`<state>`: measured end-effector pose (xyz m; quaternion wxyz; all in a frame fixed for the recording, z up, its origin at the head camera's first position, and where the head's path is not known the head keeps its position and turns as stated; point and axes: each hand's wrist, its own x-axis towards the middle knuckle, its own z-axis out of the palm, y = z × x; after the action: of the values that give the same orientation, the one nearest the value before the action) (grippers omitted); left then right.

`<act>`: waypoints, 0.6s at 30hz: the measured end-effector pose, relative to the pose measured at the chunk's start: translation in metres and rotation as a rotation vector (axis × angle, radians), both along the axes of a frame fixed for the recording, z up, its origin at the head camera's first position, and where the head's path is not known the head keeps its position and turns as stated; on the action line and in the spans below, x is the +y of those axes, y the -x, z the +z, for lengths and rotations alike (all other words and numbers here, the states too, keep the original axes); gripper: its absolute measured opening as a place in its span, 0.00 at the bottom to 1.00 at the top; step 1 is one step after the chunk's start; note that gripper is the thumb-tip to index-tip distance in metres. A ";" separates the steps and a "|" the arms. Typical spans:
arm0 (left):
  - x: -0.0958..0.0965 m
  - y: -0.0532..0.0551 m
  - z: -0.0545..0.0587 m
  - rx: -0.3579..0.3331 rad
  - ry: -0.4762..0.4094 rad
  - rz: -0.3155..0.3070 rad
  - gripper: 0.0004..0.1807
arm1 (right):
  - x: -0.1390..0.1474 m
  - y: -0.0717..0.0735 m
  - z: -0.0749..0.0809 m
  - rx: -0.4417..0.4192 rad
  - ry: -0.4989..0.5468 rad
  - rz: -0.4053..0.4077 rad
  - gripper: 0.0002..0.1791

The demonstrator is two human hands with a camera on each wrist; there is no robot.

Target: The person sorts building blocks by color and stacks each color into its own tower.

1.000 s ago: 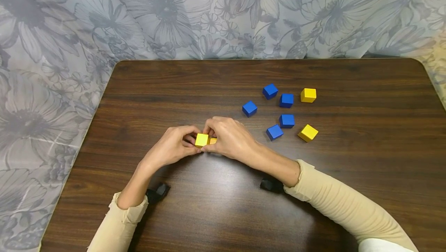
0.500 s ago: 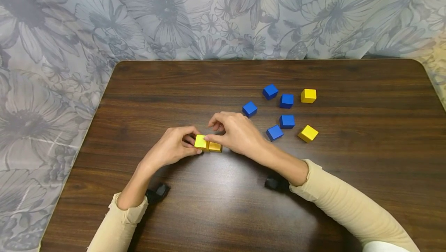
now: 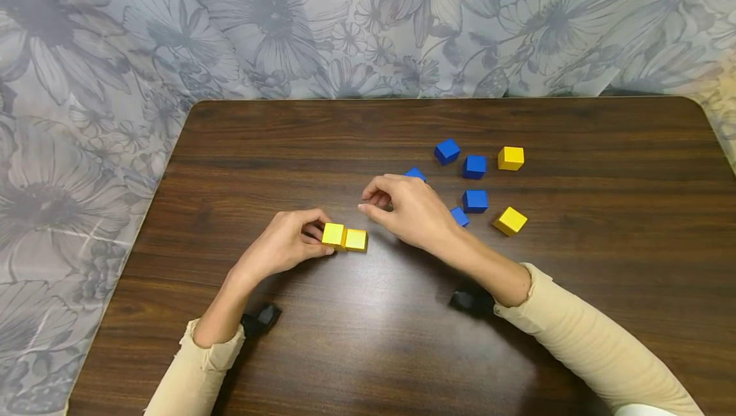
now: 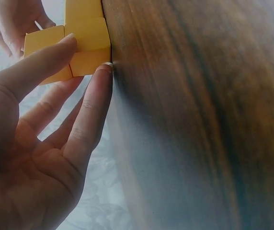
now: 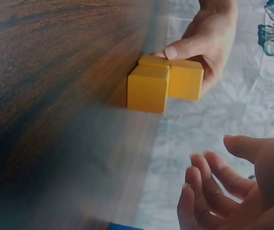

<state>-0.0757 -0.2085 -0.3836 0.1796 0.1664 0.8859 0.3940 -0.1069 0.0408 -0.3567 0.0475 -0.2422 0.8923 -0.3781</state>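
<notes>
Two yellow cubes stand stacked in the middle of the table, the upper cube on a lower cube. A third yellow cube sits on the table against the stack's right side. My left hand holds the stack from the left, with the thumb and a fingertip on its cubes. Holding nothing, my right hand hovers apart to the right of the cubes, its fingers loosely bent. In the right wrist view, the third cube partly hides the lower cube.
Several blue cubes lie scattered to the right; the right hand partly covers two, one blue cube and another blue cube. Beyond them are two loose yellow cubes. A floral curtain hangs behind the wooden table.
My right hand has let go of the third yellow cube and moved away to the right and back, uncovering it. The left hand stays at the stack.
</notes>
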 end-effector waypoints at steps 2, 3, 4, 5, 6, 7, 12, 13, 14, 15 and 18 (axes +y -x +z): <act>0.000 0.000 0.000 0.002 0.001 0.000 0.15 | 0.002 0.000 0.001 0.006 0.004 -0.001 0.06; 0.000 0.000 0.000 0.003 0.002 0.000 0.15 | 0.004 0.001 0.001 0.010 0.005 -0.001 0.06; 0.001 0.000 0.000 0.003 0.001 0.000 0.15 | 0.006 0.001 0.001 0.013 0.007 -0.002 0.06; 0.001 0.000 0.000 0.005 0.001 0.001 0.15 | 0.008 0.001 0.001 0.017 0.008 -0.003 0.06; 0.001 0.000 0.000 0.006 0.002 0.002 0.15 | 0.010 0.001 0.001 0.019 0.009 -0.003 0.06; 0.001 0.000 0.000 0.006 0.002 0.003 0.15 | 0.012 0.001 0.002 0.023 0.011 -0.003 0.06; 0.002 0.000 0.000 0.001 0.007 0.008 0.16 | 0.023 0.000 0.005 0.034 0.029 -0.007 0.05; 0.002 0.000 0.000 0.000 0.009 0.010 0.16 | 0.025 0.000 0.005 0.037 0.034 -0.010 0.05; 0.001 0.000 0.000 -0.001 0.010 0.011 0.16 | 0.027 0.000 0.006 0.039 0.038 -0.013 0.06; 0.001 0.000 0.000 -0.002 0.012 0.011 0.16 | 0.029 0.000 0.006 0.041 0.040 -0.017 0.06; 0.001 0.000 0.001 -0.008 0.013 0.013 0.16 | 0.035 0.001 0.006 0.047 0.043 -0.026 0.06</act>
<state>-0.0753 -0.2073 -0.3830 0.1816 0.1577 0.8887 0.3902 -0.1075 0.0761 -0.3506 0.0163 -0.2403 0.8879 -0.3919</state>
